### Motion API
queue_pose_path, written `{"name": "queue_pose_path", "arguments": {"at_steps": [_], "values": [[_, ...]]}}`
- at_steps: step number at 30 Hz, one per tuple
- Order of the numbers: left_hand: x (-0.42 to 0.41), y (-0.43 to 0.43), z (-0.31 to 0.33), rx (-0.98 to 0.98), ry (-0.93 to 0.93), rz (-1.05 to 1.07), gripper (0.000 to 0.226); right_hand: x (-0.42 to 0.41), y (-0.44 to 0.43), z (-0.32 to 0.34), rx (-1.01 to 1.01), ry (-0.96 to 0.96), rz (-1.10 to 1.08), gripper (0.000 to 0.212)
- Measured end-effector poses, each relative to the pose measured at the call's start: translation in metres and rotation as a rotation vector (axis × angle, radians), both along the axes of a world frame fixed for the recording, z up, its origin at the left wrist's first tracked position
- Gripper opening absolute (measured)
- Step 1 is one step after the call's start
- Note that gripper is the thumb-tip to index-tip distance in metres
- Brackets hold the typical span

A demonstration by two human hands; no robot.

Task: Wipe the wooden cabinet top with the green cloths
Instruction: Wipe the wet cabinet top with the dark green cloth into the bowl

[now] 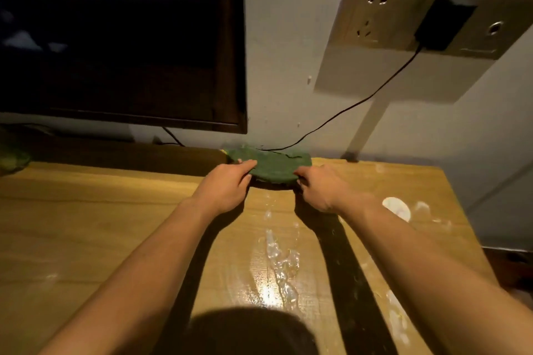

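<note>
At the far edge of the table [86, 210], just below the wall, a green cloth [271, 166] lies stretched between both hands. Left hand [227, 184] and right hand [320, 186] each have a grip pinching one end of it. A black cable [346, 109] trails down onto the cloth, so a hard pull could drag it and loosen the plug [441, 26]. Wet streaks [279, 265] remain near the front edge; another green cloth [13, 158] sits by the far left corner.
</note>
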State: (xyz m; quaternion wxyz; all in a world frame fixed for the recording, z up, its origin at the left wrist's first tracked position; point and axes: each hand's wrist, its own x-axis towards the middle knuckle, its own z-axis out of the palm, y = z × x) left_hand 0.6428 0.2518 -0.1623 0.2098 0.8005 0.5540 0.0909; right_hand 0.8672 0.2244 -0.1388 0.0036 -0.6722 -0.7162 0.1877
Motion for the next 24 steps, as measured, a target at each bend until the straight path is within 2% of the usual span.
{"name": "queue_pose_path", "arguments": {"at_steps": [3, 5, 8, 10, 14, 17, 20, 24], "values": [[0.002, -0.001, -0.019, 0.08, 0.072, -0.05, 0.048, 0.001, -0.007, -0.025, 0.046, 0.027, 0.006, 0.023], [0.002, 0.002, -0.022, 0.079, 0.068, -0.053, 0.053, 0.002, -0.008, -0.03, 0.078, 0.007, 0.012, 0.026], [0.003, 0.009, -0.021, -0.006, 0.087, -0.106, 0.06, -0.002, -0.006, -0.036, 0.017, -0.073, 0.09, 0.057], [0.003, 0.013, -0.023, -0.031, 0.126, -0.165, 0.062, -0.004, -0.003, -0.038, -0.019, -0.084, 0.084, 0.066], [0.005, 0.028, -0.022, -0.038, 0.207, -0.206, 0.06, -0.009, 0.01, -0.036, -0.03, -0.095, 0.053, 0.057], [0.01, 0.045, -0.017, -0.13, 0.264, -0.218, 0.059, -0.01, 0.022, -0.03, -0.038, -0.179, 0.071, 0.054], [0.013, 0.061, -0.017, -0.224, 0.312, -0.212, 0.061, -0.013, 0.027, -0.03, -0.08, -0.146, 0.07, 0.054], [0.013, 0.061, -0.022, -0.213, 0.329, -0.223, 0.063, -0.02, 0.017, -0.032, -0.019, -0.119, -0.016, 0.049]]}}
